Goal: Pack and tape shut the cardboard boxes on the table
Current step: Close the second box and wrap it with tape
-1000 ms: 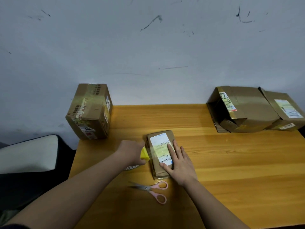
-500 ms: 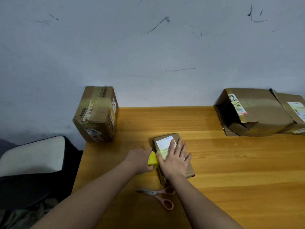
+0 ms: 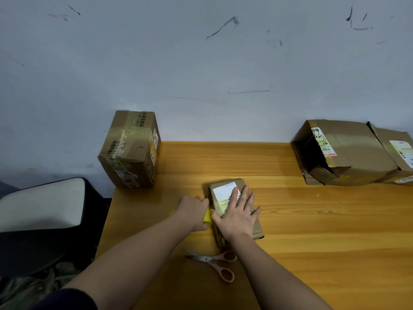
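A small flat cardboard box (image 3: pixel 257 227) with a white label lies in the middle of the wooden table (image 3: pixel 312 220). My right hand (image 3: pixel 237 213) presses flat on its top, fingers spread and straight. My left hand (image 3: pixel 194 212) sits against the box's left side and grips a yellow tape roll (image 3: pixel 207 218), of which only a sliver shows. Pink-handled scissors (image 3: pixel 215 262) lie shut on the table just in front of the box.
A taped upright box (image 3: pixel 130 151) stands at the table's back left corner. Two larger boxes sit at the back right, one with an open side (image 3: pixel 339 153), another (image 3: pixel 400 153) beside it. A chair (image 3: pixel 42 209) stands left of the table. A grey wall rises behind.
My right hand slid further up the box's top and spread out. My left hand with the yellow roll moved closer against the box's left side. The camera shifted a little.
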Motion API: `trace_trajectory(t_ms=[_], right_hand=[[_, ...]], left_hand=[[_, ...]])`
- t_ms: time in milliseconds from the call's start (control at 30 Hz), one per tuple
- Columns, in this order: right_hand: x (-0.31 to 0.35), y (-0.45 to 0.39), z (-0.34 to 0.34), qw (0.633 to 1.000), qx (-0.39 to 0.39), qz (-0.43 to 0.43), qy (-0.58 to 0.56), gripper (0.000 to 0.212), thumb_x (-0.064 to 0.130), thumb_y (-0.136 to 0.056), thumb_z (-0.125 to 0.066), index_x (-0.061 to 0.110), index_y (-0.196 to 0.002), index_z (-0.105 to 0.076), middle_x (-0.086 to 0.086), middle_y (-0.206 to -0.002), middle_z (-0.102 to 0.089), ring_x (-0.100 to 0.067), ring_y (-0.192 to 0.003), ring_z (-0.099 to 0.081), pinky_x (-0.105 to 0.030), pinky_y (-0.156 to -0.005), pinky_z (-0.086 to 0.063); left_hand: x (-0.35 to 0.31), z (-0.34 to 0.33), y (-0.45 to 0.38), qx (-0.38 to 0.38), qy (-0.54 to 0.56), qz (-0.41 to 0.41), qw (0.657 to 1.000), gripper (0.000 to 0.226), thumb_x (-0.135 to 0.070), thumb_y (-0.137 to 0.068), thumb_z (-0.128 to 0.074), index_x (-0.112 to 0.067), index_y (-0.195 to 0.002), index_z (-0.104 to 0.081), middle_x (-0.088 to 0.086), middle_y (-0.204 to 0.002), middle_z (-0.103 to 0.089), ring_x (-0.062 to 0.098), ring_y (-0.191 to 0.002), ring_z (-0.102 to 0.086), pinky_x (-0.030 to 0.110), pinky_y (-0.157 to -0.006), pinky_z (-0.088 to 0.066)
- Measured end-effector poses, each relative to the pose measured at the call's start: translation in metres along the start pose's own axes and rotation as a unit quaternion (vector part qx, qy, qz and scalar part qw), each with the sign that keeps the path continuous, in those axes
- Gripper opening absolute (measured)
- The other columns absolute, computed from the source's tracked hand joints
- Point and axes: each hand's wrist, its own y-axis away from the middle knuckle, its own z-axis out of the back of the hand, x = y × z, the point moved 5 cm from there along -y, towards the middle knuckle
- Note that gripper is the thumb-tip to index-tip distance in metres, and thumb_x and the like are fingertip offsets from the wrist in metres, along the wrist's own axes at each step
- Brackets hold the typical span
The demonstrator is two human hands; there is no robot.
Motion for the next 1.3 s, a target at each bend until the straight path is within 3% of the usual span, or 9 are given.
trace_trajectory(t_ms=[167, 333, 533, 700, 867, 1000, 1100, 1233, 1300], right_hand=[[-0.001, -0.002, 0.009, 0.999, 0.002, 0.001, -0.043, 0.094, 0.067, -0.087, -0.038, 0.014, -0.154, 0.002, -0.015, -0.160, 0.012, -0.038, -0.146, 0.000, -0.055, -0.112, -0.017], [-0.009, -0.017, 0.017, 0.985, 0.071, 0.041, -0.149, 0.087, 0.063, -0.091, -0.040, 0.019, -0.155, 0.001, -0.007, -0.162, 0.010, -0.030, -0.148, 0.001, -0.053, -0.116, -0.014], [-0.004, -0.020, 0.009, 0.890, 0.184, 0.095, -0.407, 0.062, 0.042, -0.101, -0.041, 0.023, -0.154, -0.015, 0.005, -0.161, -0.011, -0.013, -0.148, -0.008, -0.032, -0.119, -0.010], [-0.009, -0.022, 0.020, 0.900, 0.120, 0.111, -0.404, 0.048, 0.030, -0.103, -0.038, 0.021, -0.150, -0.032, 0.001, -0.155, -0.031, -0.016, -0.142, -0.030, -0.030, -0.114, -0.025], [-0.021, -0.024, 0.019, 0.888, 0.096, 0.059, -0.446, 0.061, 0.045, -0.080, -0.037, 0.033, -0.140, -0.046, 0.004, -0.141, -0.050, -0.020, -0.129, -0.047, -0.037, -0.105, -0.038], [-0.034, -0.035, 0.010, 0.849, 0.135, 0.009, -0.511, 0.050, 0.037, -0.075, -0.048, 0.018, -0.119, -0.060, -0.008, -0.119, -0.063, -0.025, -0.109, -0.057, -0.032, -0.084, -0.045], [-0.042, -0.039, 0.012, 0.856, 0.132, 0.019, -0.499, 0.018, 0.008, -0.097, -0.045, 0.011, -0.102, -0.062, -0.009, -0.102, -0.064, -0.022, -0.096, -0.057, -0.029, -0.070, -0.046], [-0.046, -0.041, 0.012, 0.887, 0.123, 0.016, -0.445, 0.033, 0.002, -0.098, -0.039, 0.023, -0.080, -0.057, 0.000, -0.089, -0.060, -0.018, -0.087, -0.055, -0.029, -0.073, -0.039], [-0.046, -0.038, 0.015, 0.906, 0.113, 0.012, -0.408, 0.027, 0.006, -0.097, -0.040, 0.021, -0.083, -0.058, -0.003, -0.093, -0.061, -0.021, -0.087, -0.054, -0.029, -0.074, -0.035]], left_hand=[[0.005, -0.001, 0.011, -0.014, 0.087, 0.037, 0.995, 0.070, -0.055, -0.085, -0.055, -0.012, -0.134, -0.029, 0.006, -0.102, -0.061, 0.025, -0.087, -0.062, 0.033, -0.065, -0.043], [0.021, 0.022, 0.036, -0.056, 0.154, 0.062, 0.985, 0.082, -0.056, -0.084, -0.055, -0.009, -0.141, -0.020, 0.010, -0.130, -0.046, 0.030, -0.104, -0.058, 0.036, -0.076, -0.045], [0.029, 0.071, 0.057, -0.159, 0.173, 0.055, 0.971, 0.069, -0.063, -0.083, -0.056, -0.021, -0.135, -0.038, 0.000, -0.128, -0.046, 0.023, -0.101, -0.059, 0.032, -0.073, -0.046], [0.018, 0.074, 0.059, -0.219, 0.250, 0.035, 0.942, 0.065, -0.056, -0.085, -0.056, -0.030, -0.140, -0.032, -0.003, -0.131, -0.046, 0.023, -0.106, -0.058, 0.031, -0.077, -0.046], [0.009, 0.071, 0.058, -0.251, 0.304, 0.003, 0.919, 0.071, -0.049, -0.086, -0.057, -0.036, -0.147, -0.024, -0.002, -0.129, -0.047, 0.024, -0.106, -0.058, 0.033, -0.076, -0.048], [0.006, 0.072, 0.046, -0.231, 0.319, -0.001, 0.919, 0.072, -0.049, -0.086, -0.058, -0.041, -0.148, -0.021, -0.002, -0.127, -0.048, 0.025, -0.105, -0.058, 0.034, -0.076, -0.047], [-0.007, 0.088, 0.039, -0.234, 0.263, -0.018, 0.936, 0.070, -0.048, -0.091, -0.052, -0.042, -0.150, -0.015, 0.000, -0.124, -0.048, 0.024, -0.103, -0.058, 0.032, -0.070, -0.044], [-0.014, 0.099, 0.026, -0.189, 0.216, -0.026, 0.957, 0.062, -0.049, -0.093, -0.047, -0.039, -0.148, -0.021, 0.007, -0.137, -0.045, 0.029, -0.113, -0.055, 0.035, -0.078, -0.047], [-0.016, 0.101, 0.026, -0.177, 0.191, -0.026, 0.965, 0.059, -0.051, -0.093, -0.046, -0.037, -0.146, -0.024, 0.007, -0.144, -0.041, 0.029, -0.119, -0.052, 0.037, -0.082, -0.048]])
